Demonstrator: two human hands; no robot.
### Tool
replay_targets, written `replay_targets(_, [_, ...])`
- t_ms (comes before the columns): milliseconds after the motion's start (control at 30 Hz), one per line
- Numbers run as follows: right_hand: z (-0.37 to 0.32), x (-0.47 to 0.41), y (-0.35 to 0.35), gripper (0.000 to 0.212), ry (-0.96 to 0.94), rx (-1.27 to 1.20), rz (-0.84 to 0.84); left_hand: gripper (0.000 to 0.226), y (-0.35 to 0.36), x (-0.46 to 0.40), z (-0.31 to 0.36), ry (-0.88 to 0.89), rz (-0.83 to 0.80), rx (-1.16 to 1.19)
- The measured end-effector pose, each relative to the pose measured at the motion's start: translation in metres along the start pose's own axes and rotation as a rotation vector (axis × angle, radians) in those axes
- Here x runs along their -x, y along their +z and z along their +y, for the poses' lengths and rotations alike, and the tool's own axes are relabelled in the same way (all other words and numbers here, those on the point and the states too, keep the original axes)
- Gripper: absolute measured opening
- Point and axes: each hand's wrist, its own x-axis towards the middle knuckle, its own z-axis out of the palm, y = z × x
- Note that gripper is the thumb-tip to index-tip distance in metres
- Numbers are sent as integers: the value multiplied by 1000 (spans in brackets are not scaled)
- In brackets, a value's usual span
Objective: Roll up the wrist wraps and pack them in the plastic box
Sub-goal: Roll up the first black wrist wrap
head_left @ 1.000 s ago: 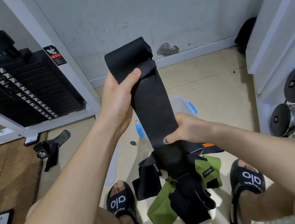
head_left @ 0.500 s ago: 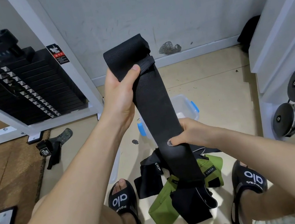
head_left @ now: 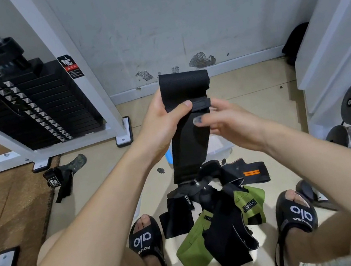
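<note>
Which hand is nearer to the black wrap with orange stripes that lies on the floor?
The right hand. It hangs above and a little left of the black wrap with orange stripes, beside the long black wrist wrap. The left hand grips that long wrap further left.

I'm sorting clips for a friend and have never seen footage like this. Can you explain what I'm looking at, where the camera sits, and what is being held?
There is no machine doing the work: a person is using their bare hands, and the single camera sits on their head, looking forward and down. That is why you see forearms, knees and sandalled feet.

The left hand grips a long black wrist wrap near its top, thumb pressed across the front. The top end is already folded or rolled over; the rest hangs down. The right hand is beside the wrap with its fingers relaxed, at most touching its edge.

On the floor between the feet lies a pile of wraps, black and green, one with orange stripes. Behind the hanging wrap is the clear plastic box, partly hidden. A weight stack stands at the left.
</note>
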Motion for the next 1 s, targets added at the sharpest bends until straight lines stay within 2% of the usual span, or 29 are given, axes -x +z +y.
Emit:
replay_targets(100, [-10,0,0,45,-35,-6,14,34,0,0,-1,21,-13,-42])
replay_targets(167, [-10,-1,1,29,-67,32,98,35,1,-1,-2,26,-21,-48])
replay_targets(233, [-10,-3,2,22,-117,59,197,39,2,-1,-2,16,-30,-58])
replay_targets(400, [-14,-3,1,21,-166,82,271,45,5,-4,0,-54,-63,15])
replay_targets(500, [-17,-1,2,25,-141,41,248,39,4,-5,4,-76,-43,45])
replay_targets(633, [-24,1,3,23,-77,-62,180,23,5,-4,5,-3,-36,29])
replay_targets(767, [-28,3,4,26,-63,-82,147,28,6,-2,5,20,4,-17])
replay_targets(900, [-28,2,6,34,-73,-103,125,33,9,0,10,-30,32,61])
replay_targets(1000, [-29,1,6,31,-93,-179,105,33,11,1,13,-59,39,103])
